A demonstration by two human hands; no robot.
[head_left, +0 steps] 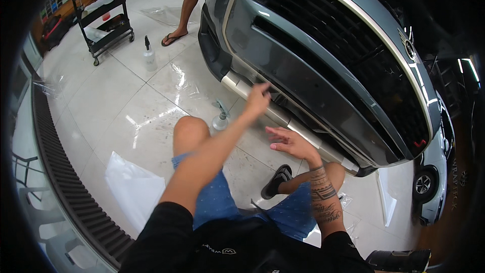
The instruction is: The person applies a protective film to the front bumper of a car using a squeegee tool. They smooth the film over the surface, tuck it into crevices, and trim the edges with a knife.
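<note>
In front of me is the front end of a grey car (323, 96) with a dark grille (323, 17). My left hand (258, 99) reaches to the lower bumper, beside its silver trim strip (279, 114). Its fingers are curled in, slightly blurred; a small dark patch shows at the fingertips, and what they hold, if anything, cannot be made out. Held just in front of the strip, my right hand (294, 144) has its fingers stretched apart and nothing in it. On the floor by my left knee stands a clear spray bottle (220, 122).
Another spray bottle (149, 58) stands farther left, near a black wheeled cart (103, 23). A person's sandalled foot (174, 37) is by the car's corner. White sheeting (134, 187) lies at my left, beside a dark floor grate (65, 182). Clear film (169, 16) lies on the tiles.
</note>
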